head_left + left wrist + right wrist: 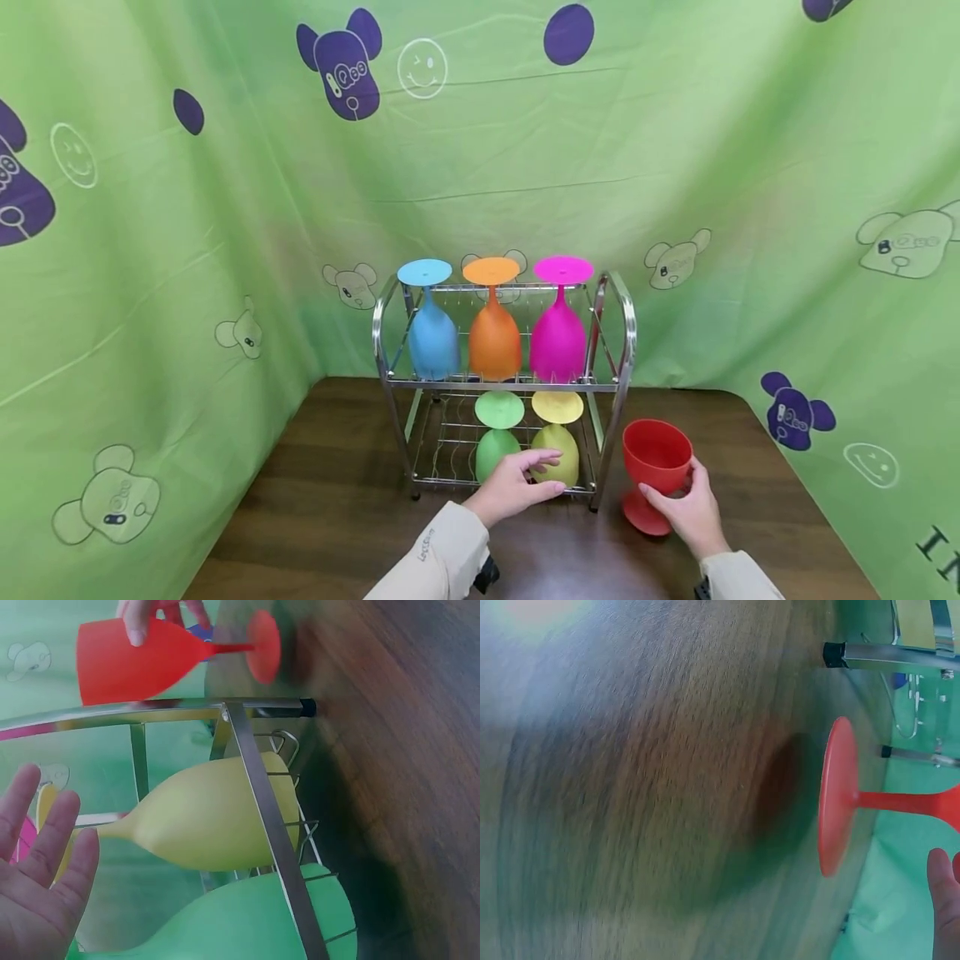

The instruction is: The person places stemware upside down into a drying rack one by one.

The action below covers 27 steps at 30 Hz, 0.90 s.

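My right hand (693, 512) grips a red goblet (654, 458) by its bowl, thumb in front, to the right of the rack. The goblet stands upright, mouth up; in the right wrist view its round foot (840, 799) hovers just off the table above its shadow. My left hand (513, 483) holds nothing, its fingers spread and thumb apart in front of the rack's lower tier. Nearest to it are a yellow goblet (557, 435) and a green goblet (493, 448), both upside down on that tier. The left hand partly hides them in the head view.
A two-tier chrome rack (502, 386) stands on the dark wooden table (300, 500). Blue (433, 342), orange (495, 342) and magenta (558, 342) goblets sit upside down on its upper tier. Wire slots (450, 442) show on the lower left. A green printed curtain (480, 167) surrounds the table.
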{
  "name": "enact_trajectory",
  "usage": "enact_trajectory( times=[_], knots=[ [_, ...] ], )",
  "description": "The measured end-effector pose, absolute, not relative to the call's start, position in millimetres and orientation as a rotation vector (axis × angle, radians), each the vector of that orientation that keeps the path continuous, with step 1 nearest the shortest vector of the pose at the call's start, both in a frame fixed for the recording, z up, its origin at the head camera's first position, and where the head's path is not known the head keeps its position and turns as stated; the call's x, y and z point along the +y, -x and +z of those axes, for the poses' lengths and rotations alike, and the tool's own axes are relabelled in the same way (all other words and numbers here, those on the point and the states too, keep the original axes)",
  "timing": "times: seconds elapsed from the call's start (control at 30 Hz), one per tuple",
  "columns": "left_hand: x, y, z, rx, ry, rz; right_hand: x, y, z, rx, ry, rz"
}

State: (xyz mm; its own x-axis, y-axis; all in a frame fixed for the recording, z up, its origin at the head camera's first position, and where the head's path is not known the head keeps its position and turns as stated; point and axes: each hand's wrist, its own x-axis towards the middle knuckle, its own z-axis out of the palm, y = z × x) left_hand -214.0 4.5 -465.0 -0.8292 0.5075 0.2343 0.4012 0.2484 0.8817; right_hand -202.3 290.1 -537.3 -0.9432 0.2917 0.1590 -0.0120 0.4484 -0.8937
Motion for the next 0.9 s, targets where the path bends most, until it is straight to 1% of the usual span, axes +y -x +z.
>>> enact_trajectory(
  times=[0.27,0.6,0.7,0.9],
  knots=[
    [-19.1,217.6,-445.6,2.53,-1.046,1.291,287.6,193.1,-533.3,-2.336,0.074,1.411],
    [-33.4,213.2,-432.3,2.625,-1.069,1.135,269.0,177.5,-530.9,-2.243,-0.144,1.37],
    [-32.1,212.4,-428.1,2.688,-1.193,0.992,263.8,172.1,-528.6,-2.233,-0.231,1.338],
    [-28.6,204.1,-417.2,2.857,-1.638,0.419,248.5,165.0,-527.4,-2.252,-0.444,1.138]
  ],
)
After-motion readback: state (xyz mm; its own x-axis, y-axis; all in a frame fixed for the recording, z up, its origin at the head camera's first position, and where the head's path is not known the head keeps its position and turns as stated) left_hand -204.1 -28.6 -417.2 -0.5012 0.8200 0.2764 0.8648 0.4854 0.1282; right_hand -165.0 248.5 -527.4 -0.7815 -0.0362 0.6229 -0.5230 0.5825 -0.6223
